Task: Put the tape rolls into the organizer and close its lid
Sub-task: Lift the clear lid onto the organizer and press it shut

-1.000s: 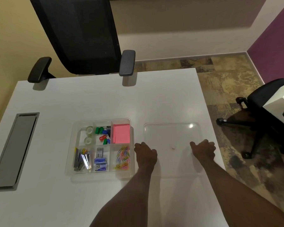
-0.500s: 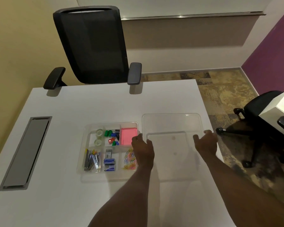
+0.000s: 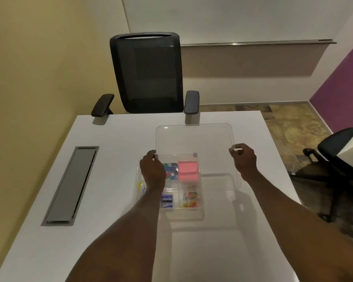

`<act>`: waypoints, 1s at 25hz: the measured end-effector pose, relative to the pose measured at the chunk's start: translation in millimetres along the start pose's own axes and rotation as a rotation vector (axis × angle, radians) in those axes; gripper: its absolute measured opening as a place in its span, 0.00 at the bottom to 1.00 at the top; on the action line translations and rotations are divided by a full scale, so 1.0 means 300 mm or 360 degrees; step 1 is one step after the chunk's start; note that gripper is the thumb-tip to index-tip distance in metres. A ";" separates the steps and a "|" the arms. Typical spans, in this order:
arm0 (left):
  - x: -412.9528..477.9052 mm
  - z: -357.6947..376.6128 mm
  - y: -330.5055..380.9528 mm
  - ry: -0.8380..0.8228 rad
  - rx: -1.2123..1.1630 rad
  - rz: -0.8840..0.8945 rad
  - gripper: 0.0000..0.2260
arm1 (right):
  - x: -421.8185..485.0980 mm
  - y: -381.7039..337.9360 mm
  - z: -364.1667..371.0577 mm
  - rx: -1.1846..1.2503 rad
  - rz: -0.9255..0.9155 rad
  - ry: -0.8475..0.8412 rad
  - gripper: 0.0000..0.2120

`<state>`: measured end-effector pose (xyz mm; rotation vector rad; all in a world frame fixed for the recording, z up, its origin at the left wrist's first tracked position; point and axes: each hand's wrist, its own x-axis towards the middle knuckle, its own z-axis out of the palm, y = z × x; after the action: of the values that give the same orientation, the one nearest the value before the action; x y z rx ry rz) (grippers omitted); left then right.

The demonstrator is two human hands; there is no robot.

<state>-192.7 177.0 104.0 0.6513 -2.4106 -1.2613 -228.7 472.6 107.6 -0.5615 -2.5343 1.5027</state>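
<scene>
Spreading across most of the view, the white counter (image 3: 114, 139) carries the clear organizer (image 3: 201, 214), its compartments holding pink notes (image 3: 188, 171) and coloured clips (image 3: 189, 199). Above it, tilted and offset to the right, hangs the transparent lid (image 3: 194, 139). The left hand (image 3: 152, 169) pinches its left edge, and the right hand (image 3: 243, 158) pinches its right edge, fingers curled closed on the rim. The tape rolls cannot be seen; the left hand covers the organizer's far-left compartments, so I cannot tell whether they lie inside. Risk, as I judge it: lowering the lid while offset could catch a rim and shove the light organizer, or leave one side unseated.
</scene>
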 end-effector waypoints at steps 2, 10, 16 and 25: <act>0.050 -0.086 -0.017 0.0035 -0.0050 0.0015 0.13 | -0.032 -0.061 0.052 0.0092 -0.0056 -0.0034 0.06; 0.188 -0.287 -0.092 -0.0052 -0.0338 0.0017 0.13 | -0.141 -0.199 0.204 0.0423 -0.0143 -0.0010 0.04; 0.282 -0.372 -0.138 -0.0246 -0.1180 -0.0716 0.08 | -0.170 -0.201 0.193 0.0789 0.0021 -0.0253 0.10; 0.249 -0.406 -0.327 -0.0750 -0.0936 -0.0635 0.16 | -0.250 -0.070 0.194 0.0619 0.0292 -0.0323 0.14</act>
<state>-171.6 5.0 95.4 0.7273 -2.0929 -2.3902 -182.5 387.1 102.4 -0.6200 -2.2764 2.1496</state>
